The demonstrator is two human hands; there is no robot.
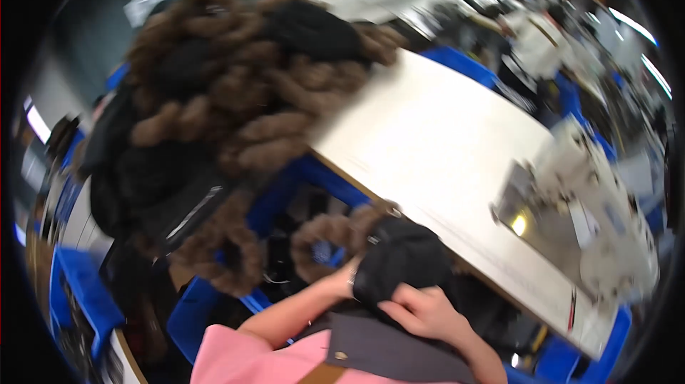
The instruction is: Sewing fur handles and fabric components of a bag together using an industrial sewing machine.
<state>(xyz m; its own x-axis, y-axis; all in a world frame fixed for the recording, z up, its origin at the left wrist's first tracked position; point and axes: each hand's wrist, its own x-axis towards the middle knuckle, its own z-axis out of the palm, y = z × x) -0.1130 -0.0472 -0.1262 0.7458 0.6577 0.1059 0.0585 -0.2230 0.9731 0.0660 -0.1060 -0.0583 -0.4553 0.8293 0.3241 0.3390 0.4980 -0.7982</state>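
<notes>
I have a black fabric piece (399,255) with brown fluffy fur trim (317,238) at my lap, beside the near edge of the white table (421,134). My left hand (344,278) is at the piece's left side, its fingers mostly hidden behind the fabric. My right hand (421,309) grips the lower right of the piece with curled fingers. The picture is blurred by motion.
A large pile of black garments and brown fur (235,77) covers the left end of the table. A sewing machine (614,227) stands at the right, with a red-handled tool (571,316) nearby. Blue plastic bins (78,284) sit around. Co-workers (539,45) are behind.
</notes>
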